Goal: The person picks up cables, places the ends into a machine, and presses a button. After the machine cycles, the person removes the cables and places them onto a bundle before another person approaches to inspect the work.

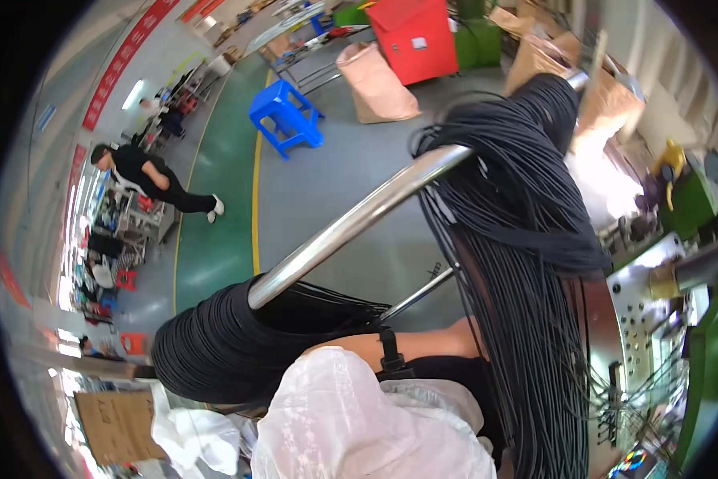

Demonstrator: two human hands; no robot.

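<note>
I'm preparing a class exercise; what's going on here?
A bare forearm with a black strap lies between a coil of thin black cord around a shiny metal bar, left, and a loose bundle of thin black strands draped over that bar, right. Both hands are hidden, so any grip is unclear. Beyond, a person in black clothing is on the green walkway.
</note>
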